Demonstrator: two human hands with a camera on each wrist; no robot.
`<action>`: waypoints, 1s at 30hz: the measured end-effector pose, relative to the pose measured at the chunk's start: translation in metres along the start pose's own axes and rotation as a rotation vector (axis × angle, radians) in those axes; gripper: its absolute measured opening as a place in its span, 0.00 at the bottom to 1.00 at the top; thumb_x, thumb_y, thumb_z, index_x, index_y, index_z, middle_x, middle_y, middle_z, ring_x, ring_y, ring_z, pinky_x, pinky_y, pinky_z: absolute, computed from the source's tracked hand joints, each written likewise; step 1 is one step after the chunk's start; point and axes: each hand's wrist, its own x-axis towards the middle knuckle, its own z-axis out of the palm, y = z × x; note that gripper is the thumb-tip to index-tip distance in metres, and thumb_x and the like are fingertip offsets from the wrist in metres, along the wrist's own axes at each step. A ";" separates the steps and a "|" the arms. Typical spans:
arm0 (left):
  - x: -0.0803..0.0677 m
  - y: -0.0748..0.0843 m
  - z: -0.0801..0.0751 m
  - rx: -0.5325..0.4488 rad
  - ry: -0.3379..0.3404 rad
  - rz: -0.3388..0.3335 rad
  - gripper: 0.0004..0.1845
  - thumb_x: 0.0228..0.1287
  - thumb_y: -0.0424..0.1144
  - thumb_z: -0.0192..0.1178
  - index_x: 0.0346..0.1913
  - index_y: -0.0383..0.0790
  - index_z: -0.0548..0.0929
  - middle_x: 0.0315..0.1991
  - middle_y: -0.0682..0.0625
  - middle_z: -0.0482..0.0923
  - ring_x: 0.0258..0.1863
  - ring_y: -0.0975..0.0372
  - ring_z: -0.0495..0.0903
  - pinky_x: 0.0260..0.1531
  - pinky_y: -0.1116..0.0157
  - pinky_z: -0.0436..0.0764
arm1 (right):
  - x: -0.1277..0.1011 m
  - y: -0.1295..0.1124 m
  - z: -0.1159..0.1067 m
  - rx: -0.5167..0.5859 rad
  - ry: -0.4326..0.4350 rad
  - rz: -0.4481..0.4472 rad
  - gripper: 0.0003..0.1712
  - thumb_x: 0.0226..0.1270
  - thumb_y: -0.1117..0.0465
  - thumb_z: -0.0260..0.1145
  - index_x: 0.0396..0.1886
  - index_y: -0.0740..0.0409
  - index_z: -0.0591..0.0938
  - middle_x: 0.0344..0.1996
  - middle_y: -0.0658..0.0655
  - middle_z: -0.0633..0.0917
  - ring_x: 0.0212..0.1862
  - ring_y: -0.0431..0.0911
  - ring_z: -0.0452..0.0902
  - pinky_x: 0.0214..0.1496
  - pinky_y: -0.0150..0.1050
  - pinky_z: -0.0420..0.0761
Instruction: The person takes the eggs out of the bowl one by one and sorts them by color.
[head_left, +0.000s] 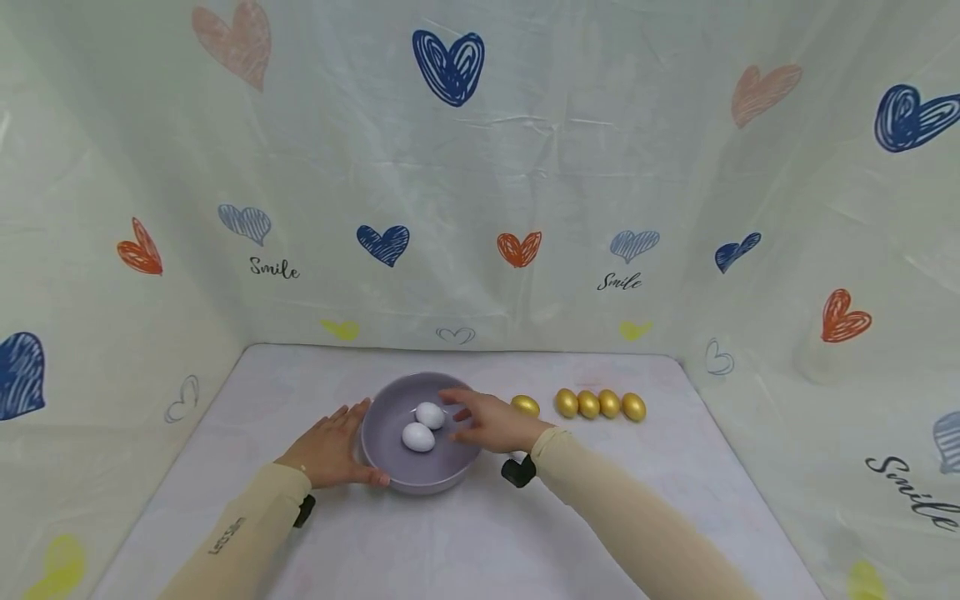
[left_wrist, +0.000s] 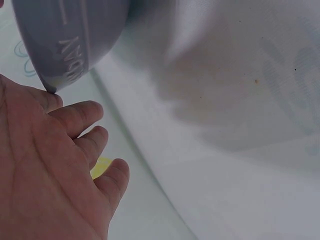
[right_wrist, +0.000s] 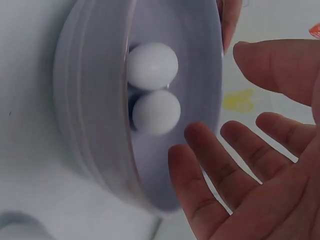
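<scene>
A round grey-purple bowl [head_left: 390, 475] stands on the table and holds two white eggs [head_left: 418, 437], lying close together at its middle. My left hand [head_left: 330, 450] touches the bowl's left side, thumb at the near side and fingers spread along the wall. In the left wrist view, the index finger meets the bowl's rim while the other fingers are loosely bent. Over the bowl's right part hovers my right hand [head_left: 495, 421], fingers apart and palm holding nothing. The right wrist view shows those fingertips [right_wrist: 182, 155] beside the two eggs, not gripping them.
Right of the bowl several golden eggs [head_left: 588, 405] lie in a row, with one golden egg [head_left: 526, 406] nearer the right hand. A white rounded object [head_left: 517, 456] is partly hidden by the right wrist. Heart-printed cloth [head_left: 555, 167] encloses the table's back and sides.
</scene>
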 end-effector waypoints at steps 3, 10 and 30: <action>-0.001 -0.001 -0.001 -0.006 -0.001 -0.002 0.74 0.36 0.78 0.68 0.75 0.26 0.54 0.71 0.28 0.60 0.70 0.35 0.58 0.66 0.36 0.60 | 0.011 0.000 0.009 -0.002 -0.030 -0.020 0.36 0.70 0.68 0.65 0.75 0.59 0.64 0.69 0.60 0.71 0.64 0.54 0.74 0.59 0.37 0.78; -0.002 0.001 -0.002 -0.010 -0.011 -0.010 0.74 0.36 0.79 0.67 0.76 0.27 0.54 0.72 0.29 0.60 0.71 0.36 0.58 0.67 0.37 0.59 | 0.030 0.000 0.028 -0.159 -0.083 -0.013 0.35 0.71 0.69 0.61 0.76 0.58 0.65 0.71 0.54 0.70 0.68 0.49 0.69 0.68 0.38 0.69; 0.000 -0.001 0.000 0.001 0.008 0.003 0.74 0.35 0.80 0.66 0.76 0.27 0.54 0.72 0.30 0.60 0.71 0.36 0.59 0.66 0.38 0.60 | 0.032 0.002 0.048 -0.366 -0.144 -0.025 0.24 0.67 0.60 0.71 0.63 0.51 0.80 0.51 0.45 0.83 0.47 0.34 0.76 0.54 0.27 0.74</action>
